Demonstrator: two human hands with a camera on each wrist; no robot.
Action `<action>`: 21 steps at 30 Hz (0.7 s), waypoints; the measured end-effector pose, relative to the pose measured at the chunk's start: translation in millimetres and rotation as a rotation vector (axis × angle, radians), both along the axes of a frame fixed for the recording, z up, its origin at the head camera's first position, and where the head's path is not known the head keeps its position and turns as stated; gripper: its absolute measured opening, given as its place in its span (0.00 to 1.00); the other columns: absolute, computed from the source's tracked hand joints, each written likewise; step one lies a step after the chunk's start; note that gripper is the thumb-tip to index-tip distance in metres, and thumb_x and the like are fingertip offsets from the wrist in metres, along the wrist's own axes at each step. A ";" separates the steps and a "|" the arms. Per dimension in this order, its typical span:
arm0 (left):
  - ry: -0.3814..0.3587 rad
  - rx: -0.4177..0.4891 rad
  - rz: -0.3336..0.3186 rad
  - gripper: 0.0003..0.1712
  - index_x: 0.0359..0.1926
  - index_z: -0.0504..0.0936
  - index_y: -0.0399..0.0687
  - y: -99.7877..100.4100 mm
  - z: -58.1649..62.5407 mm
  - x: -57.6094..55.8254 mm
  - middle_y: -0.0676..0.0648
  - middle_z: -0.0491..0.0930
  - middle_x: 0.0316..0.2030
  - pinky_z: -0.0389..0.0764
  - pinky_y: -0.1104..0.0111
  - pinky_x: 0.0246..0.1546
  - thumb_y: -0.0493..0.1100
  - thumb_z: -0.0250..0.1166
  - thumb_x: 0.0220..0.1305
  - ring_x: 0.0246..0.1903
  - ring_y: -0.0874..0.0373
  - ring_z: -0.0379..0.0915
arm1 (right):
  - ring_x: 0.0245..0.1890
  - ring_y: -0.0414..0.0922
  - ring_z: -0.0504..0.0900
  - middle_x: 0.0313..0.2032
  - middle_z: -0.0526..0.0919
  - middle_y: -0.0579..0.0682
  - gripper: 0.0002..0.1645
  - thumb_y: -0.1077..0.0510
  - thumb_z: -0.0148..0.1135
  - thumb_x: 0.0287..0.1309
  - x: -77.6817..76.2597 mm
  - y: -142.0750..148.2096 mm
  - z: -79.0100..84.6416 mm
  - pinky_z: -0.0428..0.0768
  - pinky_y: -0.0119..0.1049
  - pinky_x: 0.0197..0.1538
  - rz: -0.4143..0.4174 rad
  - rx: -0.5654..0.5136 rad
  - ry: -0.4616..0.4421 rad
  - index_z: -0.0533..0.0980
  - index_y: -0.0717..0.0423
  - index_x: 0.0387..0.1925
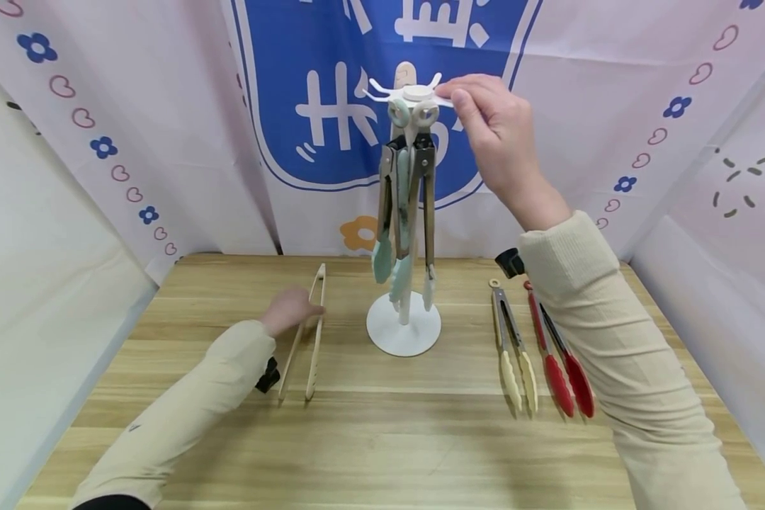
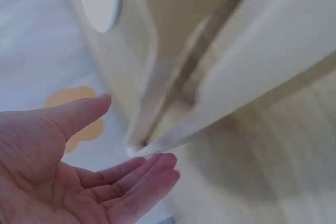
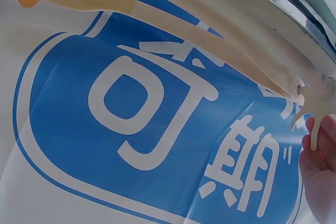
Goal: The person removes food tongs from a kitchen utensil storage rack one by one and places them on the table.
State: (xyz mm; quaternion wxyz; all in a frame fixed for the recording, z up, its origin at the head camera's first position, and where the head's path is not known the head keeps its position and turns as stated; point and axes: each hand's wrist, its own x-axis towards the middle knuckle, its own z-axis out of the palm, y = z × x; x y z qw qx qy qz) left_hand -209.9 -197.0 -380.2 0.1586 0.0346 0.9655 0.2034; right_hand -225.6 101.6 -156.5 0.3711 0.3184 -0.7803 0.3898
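Note:
At the left, my left hand (image 1: 289,312) reaches over the pale beige tongs (image 1: 314,354) lying on the table. In the left wrist view its thumb and fingers are extended, with fingertips right at the narrow joined end of those tongs. High up in the middle, my right hand (image 1: 496,127) pinches one hook arm (image 3: 315,135) of the white rotating rack (image 1: 414,93) between thumb and fingers. Mint-tipped tongs (image 1: 400,212) and white-tipped tongs (image 1: 428,212) hang from the rack's front hooks. Beige tongs (image 3: 184,30) hang at its back, mostly hidden in the head view.
The rack's round white base (image 1: 389,340) stands on the wooden table (image 1: 389,439). Cream-tipped tongs (image 1: 511,347) and red tongs (image 1: 557,354) lie to the right, the red pair beside my sleeve (image 1: 612,340). A printed cloth (image 1: 197,142) hangs behind.

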 end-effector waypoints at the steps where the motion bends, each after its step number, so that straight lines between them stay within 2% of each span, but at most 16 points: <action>1: 0.009 0.003 -0.009 0.20 0.15 0.64 0.48 0.7 3.1 -0.3 0.52 0.62 0.14 0.62 0.72 0.16 0.47 0.61 0.58 0.15 0.61 0.56 | 0.49 0.43 0.75 0.42 0.82 0.56 0.16 0.60 0.47 0.65 0.3 0.1 0.0 0.69 0.27 0.53 0.004 -0.002 0.010 0.80 0.65 0.40; 4: 0.026 0.029 -0.036 0.24 0.13 0.61 0.49 4.9 13.0 -1.7 0.54 0.58 0.11 0.57 0.74 0.14 0.48 0.59 0.59 0.12 0.63 0.51 | 0.49 0.43 0.75 0.42 0.82 0.56 0.16 0.60 0.48 0.65 0.7 0.5 -0.4 0.70 0.27 0.52 0.009 -0.007 0.019 0.80 0.64 0.40; 6: 0.033 0.065 -0.039 0.22 0.14 0.64 0.46 9.4 21.0 -2.5 0.53 0.59 0.12 0.58 0.74 0.15 0.49 0.59 0.59 0.13 0.63 0.52 | 0.49 0.43 0.75 0.42 0.82 0.55 0.16 0.60 0.48 0.65 0.4 0.9 -0.9 0.70 0.27 0.52 0.008 -0.009 0.020 0.80 0.64 0.40; 8: 0.056 0.110 -0.039 0.19 0.23 0.72 0.38 14.1 29.3 -2.3 0.48 0.70 0.18 0.68 0.71 0.19 0.50 0.60 0.59 0.18 0.59 0.63 | 0.49 0.43 0.75 0.42 0.82 0.56 0.16 0.60 0.48 0.65 -0.2 1.4 -1.3 0.69 0.27 0.53 0.006 -0.008 0.020 0.80 0.64 0.40; 9: 0.070 0.133 -0.034 0.19 0.30 0.75 0.35 16.4 33.6 -2.0 0.45 0.74 0.24 0.73 0.69 0.25 0.50 0.60 0.59 0.23 0.56 0.69 | 0.49 0.44 0.75 0.42 0.82 0.56 0.16 0.60 0.47 0.65 -0.7 1.7 -1.6 0.69 0.27 0.53 0.004 -0.004 0.024 0.80 0.64 0.40; 10: 0.083 0.159 -0.029 0.21 0.37 0.75 0.32 18.7 37.8 -1.5 0.41 0.77 0.31 0.76 0.66 0.32 0.50 0.60 0.59 0.30 0.52 0.72 | 0.49 0.43 0.75 0.42 0.82 0.55 0.16 0.60 0.47 0.65 -1.1 1.7 -1.6 0.69 0.27 0.53 0.001 -0.005 0.014 0.80 0.64 0.40; 12: 0.123 0.207 -0.030 0.27 0.49 0.72 0.30 22.7 45.5 -0.2 0.36 0.76 0.43 0.75 0.59 0.44 0.49 0.60 0.59 0.42 0.46 0.73 | 0.49 0.43 0.75 0.42 0.82 0.55 0.16 0.60 0.47 0.65 -1.4 1.7 -1.7 0.69 0.27 0.53 -0.003 0.002 0.014 0.80 0.64 0.40; 14: 0.159 0.261 -0.034 0.26 0.50 0.72 0.30 26.5 53.3 1.4 0.36 0.76 0.45 0.74 0.58 0.47 0.48 0.60 0.59 0.45 0.45 0.72 | 0.49 0.43 0.75 0.42 0.82 0.55 0.17 0.60 0.47 0.65 -1.2 1.4 -1.3 0.69 0.28 0.53 -0.008 0.009 0.012 0.80 0.64 0.40; 21: 0.308 0.431 -0.084 0.20 0.47 0.73 0.35 38.2 74.8 10.0 0.40 0.79 0.41 0.76 0.61 0.43 0.46 0.61 0.59 0.41 0.50 0.75 | 0.50 0.42 0.75 0.43 0.81 0.56 0.16 0.60 0.47 0.65 1.7 0.2 -0.4 0.68 0.27 0.54 0.007 -0.013 -0.008 0.80 0.64 0.40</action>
